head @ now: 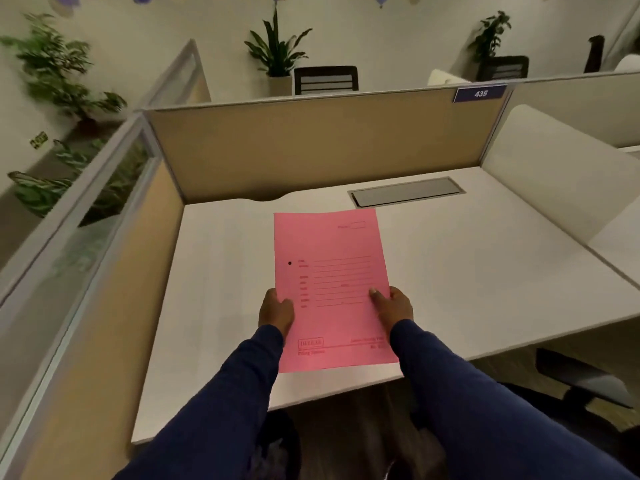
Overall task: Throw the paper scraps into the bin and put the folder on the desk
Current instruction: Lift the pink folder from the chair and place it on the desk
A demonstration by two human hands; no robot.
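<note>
Left hand (276,311) and right hand (393,306) each pinch the pink folder (330,271) edges over the white desk (467,271), enclosed by tan cubicle partitions (311,150).

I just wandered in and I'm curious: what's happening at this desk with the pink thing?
A person in dark blue sleeves holds a pink folder over a white desk inside an office cubicle. The left hand grips its left edge and the right hand its right edge, thumbs on top. Whether the folder already rests flat on the desk is hard to tell. No paper scraps or bin are in view.
</note>
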